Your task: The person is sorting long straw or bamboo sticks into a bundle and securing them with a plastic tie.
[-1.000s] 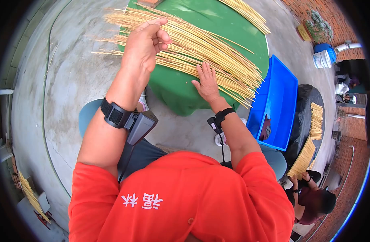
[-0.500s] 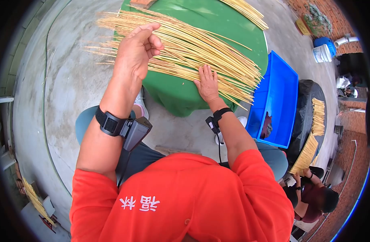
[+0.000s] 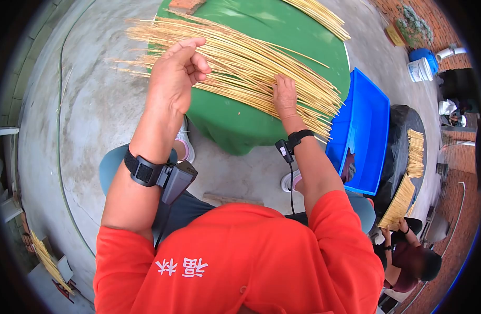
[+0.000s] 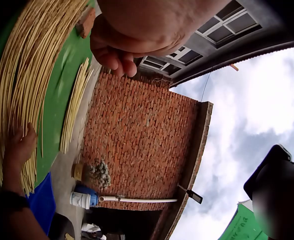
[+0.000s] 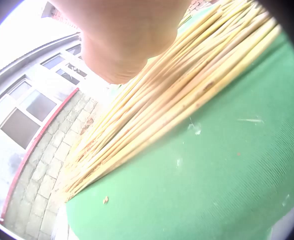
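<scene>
A broad spread of thin, straw-coloured stalks [image 3: 240, 57] with feathery heads at the left lies on a green-covered table [image 3: 214, 112]. Over the feathery side, my left hand [image 3: 173, 76] is raised with its fingers loosely bent, and no stalk shows in it. The left wrist view has those bent fingers [image 4: 118, 64] apart from the stalks. Toward the bare stem ends, my right hand [image 3: 285, 97] rests on the stalks, fingers bent down at the tips. In the right wrist view the base of that hand [image 5: 122, 45] hides its fingers.
A smaller bundle of stalks [image 3: 319, 18] lies at the table's far edge, and a brick [image 3: 187, 5] at the far left. A blue bin [image 3: 368, 131] stands right of the table. Further right, a person [image 3: 408, 261] handles a trimmed bundle [image 3: 397, 201].
My right hand has moved right and a little farther over the stalks, its fingers going from straight to bent. The left hand has shifted slightly left and down, still raised.
</scene>
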{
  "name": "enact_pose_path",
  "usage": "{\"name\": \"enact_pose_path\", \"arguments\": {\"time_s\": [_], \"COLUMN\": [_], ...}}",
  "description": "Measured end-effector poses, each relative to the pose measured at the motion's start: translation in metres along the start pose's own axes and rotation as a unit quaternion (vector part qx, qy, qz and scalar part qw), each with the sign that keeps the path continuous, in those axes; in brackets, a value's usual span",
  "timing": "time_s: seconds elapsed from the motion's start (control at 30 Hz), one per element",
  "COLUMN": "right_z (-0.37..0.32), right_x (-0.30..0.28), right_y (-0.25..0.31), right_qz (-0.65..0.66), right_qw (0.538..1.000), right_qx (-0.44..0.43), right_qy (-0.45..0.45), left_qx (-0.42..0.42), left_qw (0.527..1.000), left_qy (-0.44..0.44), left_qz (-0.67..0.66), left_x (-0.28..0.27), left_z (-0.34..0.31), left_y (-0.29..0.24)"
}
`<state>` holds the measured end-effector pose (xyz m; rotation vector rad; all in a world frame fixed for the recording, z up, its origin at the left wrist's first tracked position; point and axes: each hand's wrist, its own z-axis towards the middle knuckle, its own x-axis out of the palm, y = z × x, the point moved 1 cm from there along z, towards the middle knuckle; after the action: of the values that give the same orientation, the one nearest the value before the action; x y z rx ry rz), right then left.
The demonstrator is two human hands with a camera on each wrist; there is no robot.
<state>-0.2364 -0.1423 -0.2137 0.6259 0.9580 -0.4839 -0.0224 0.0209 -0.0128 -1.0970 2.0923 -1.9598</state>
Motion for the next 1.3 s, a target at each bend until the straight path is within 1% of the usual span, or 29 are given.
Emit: {"name": "enact_pose_path", "arguments": {"time_s": [0.07,0.1,0.2,0.23,0.3,0.33,0.4,0.43,0.5,0.57,0.63,0.67,0.73,0.77,0.83,0.9,0.97,1.03,1.07,1.1,1.13,1.17,1.23,1.27,1.3], "right_z": [0.016,0.02,0.024,0.023,0.023,0.023,0.02,0.017,0.01,0.002,-0.009,-0.013,-0.024,-0.028,-0.041,-0.058,-0.079,-0.09,-0.099,-0.108,-0.114,-0.113,-0.112,-0.109,-0.104], "right_x": [0.004,0.007,0.019,0.022,0.018,0.015,0.009,0.006,0.0,-0.006,-0.01,-0.016,-0.028,-0.034,-0.049,-0.062,-0.077,-0.103,-0.108,-0.108,-0.105,-0.105,-0.1,-0.094,-0.086], "right_y": [-0.012,-0.017,-0.031,-0.036,-0.036,-0.037,-0.046,-0.05,-0.064,-0.078,-0.09,-0.09,-0.089,-0.094,-0.117,-0.16,-0.204,-0.223,-0.233,-0.243,-0.252,-0.252,-0.252,-0.25,-0.248], "right_qz": [-0.075,-0.077,-0.199,-0.199,-0.246,-0.247,-0.241,-0.241,-0.242,-0.238,-0.233,-0.235,-0.16,-0.162,-0.129,-0.144,-0.11,-0.031,-0.031,0.101,0.231,0.232,0.294,0.296,0.371], "right_qw": [0.997,0.997,0.977,0.977,0.965,0.965,0.962,0.962,0.965,0.966,0.964,0.964,0.984,0.983,0.98,0.957,0.901,0.827,0.826,0.798,0.755,0.755,0.712,0.71,0.692], "right_qx": [0.021,0.022,0.008,0.01,0.004,0.005,0.022,0.023,0.014,0.032,0.078,0.08,0.078,0.08,0.132,0.212,0.372,0.538,0.538,0.564,0.579,0.579,0.604,0.605,0.583], "right_qy": [-0.007,-0.009,0.078,0.078,0.092,0.091,0.126,0.125,0.101,0.098,0.1,0.099,0.016,0.015,-0.068,-0.135,-0.191,-0.164,-0.165,-0.185,-0.201,-0.201,-0.204,-0.204,-0.209], "left_qx": [0.0,0.0,-0.002,-0.004,-0.008,-0.012,-0.012,-0.012,-0.013,-0.015,-0.009,-0.01,-0.007,-0.008,-0.012,-0.013,-0.013,-0.018,-0.018,-0.02,-0.023,-0.022,-0.029,-0.029,-0.038], "left_qw": [1.0,1.0,1.0,1.0,1.0,1.0,1.0,1.0,1.0,1.0,1.0,1.0,1.0,1.0,0.999,1.0,1.0,1.0,1.0,1.0,0.999,0.999,0.999,0.999,0.998], "left_qy": [0.0,-0.004,-0.004,-0.003,0.0,0.001,0.005,0.009,0.009,0.01,0.009,0.011,0.002,0.005,0.003,0.003,0.004,0.001,0.002,0.005,0.007,0.007,0.0,0.001,0.004], "left_qz": [0.0,0.001,0.005,0.009,0.01,0.009,0.012,0.013,0.016,0.018,0.018,0.017,0.023,0.023,0.029,0.019,0.009,0.015,0.014,0.019,0.024,0.025,0.043,0.045,0.056], "left_x": [0.002,0.002,0.004,0.004,0.005,0.006,0.007,0.007,0.008,0.008,0.007,0.009,0.011,0.011,0.011,0.011,0.012,0.015,0.016,0.017,0.019,0.021,0.025,0.026,0.026], "left_z": [0.0,0.0,0.001,0.002,0.003,0.003,0.001,0.001,0.002,0.003,0.003,0.002,0.001,0.001,0.003,0.003,0.003,0.003,0.004,0.004,0.005,0.006,0.006,0.007,0.008], "left_y": [-0.001,-0.001,0.0,0.001,0.003,0.004,0.006,0.006,0.008,0.01,0.011,0.011,0.01,0.01,0.011,0.011,0.012,0.015,0.016,0.017,0.018,0.02,0.023,0.025,0.028]}}
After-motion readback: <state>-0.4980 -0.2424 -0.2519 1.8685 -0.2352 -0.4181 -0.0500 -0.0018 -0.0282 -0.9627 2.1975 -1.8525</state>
